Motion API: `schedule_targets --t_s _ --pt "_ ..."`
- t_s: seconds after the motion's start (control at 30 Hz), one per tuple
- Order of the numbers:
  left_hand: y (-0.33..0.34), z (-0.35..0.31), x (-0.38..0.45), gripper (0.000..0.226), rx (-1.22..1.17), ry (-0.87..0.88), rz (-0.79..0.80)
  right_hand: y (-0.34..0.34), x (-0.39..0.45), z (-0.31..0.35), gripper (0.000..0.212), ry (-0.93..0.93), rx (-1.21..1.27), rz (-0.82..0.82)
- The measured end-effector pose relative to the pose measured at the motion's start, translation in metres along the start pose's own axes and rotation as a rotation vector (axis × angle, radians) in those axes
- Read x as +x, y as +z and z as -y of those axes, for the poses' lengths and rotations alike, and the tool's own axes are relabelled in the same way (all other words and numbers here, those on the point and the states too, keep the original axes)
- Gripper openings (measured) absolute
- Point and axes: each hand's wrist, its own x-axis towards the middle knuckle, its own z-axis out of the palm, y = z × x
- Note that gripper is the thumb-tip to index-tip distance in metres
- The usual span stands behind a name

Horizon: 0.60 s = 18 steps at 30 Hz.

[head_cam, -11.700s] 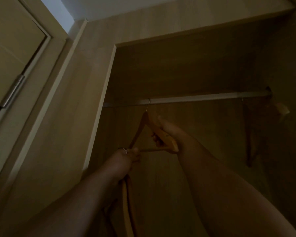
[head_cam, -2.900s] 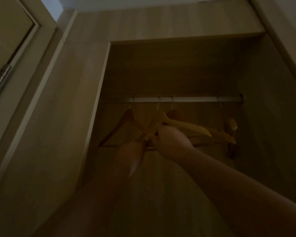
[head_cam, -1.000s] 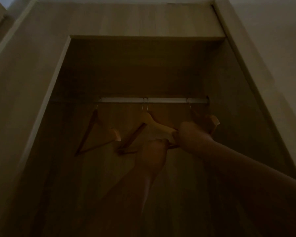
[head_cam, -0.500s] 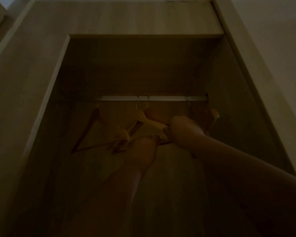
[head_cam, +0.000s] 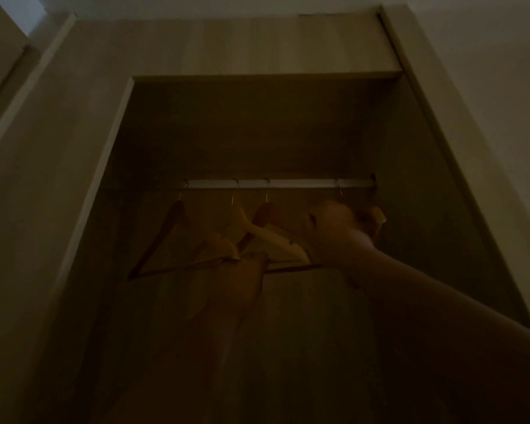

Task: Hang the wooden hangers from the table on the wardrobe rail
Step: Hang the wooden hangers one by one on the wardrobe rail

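A pale metal wardrobe rail (head_cam: 300, 183) crosses the dark recess. Several wooden hangers hang on it by their hooks: one at the left (head_cam: 170, 223), a light one (head_cam: 244, 223), a darker one (head_cam: 268, 212) and one at the far right (head_cam: 377, 217). My right hand (head_cam: 329, 232) is raised below the rail, closed round the right arm and bar of the middle hangers. My left hand (head_cam: 248, 270) is lower and very dim, against the hangers' bottom bars. Its fingers are hidden in the dark.
The wardrobe's light wooden frame (head_cam: 117, 154) borders the opening on the left, and its right side panel (head_cam: 426, 142) on the right. A top board (head_cam: 257, 47) runs above. A door frame (head_cam: 10, 65) shows at far left.
The two middle hangers have spread apart on the rail. My right hand has lifted slightly and shifted right with them. The view has hardly moved.
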Motion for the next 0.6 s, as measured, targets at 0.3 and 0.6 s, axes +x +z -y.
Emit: schedule_targets --t_s 0.3,0.6 --pt "-0.004 0.004 -0.002 0.013 0.128 -0.041 0.009 0.003 0.009 -0.023 0.022 0.142 0.073 0.16" --pt "-0.008 -0.001 0.0 0.045 -0.057 -0.063 0.119 0.009 0.008 -0.04 0.017 0.144 -0.028 0.089"
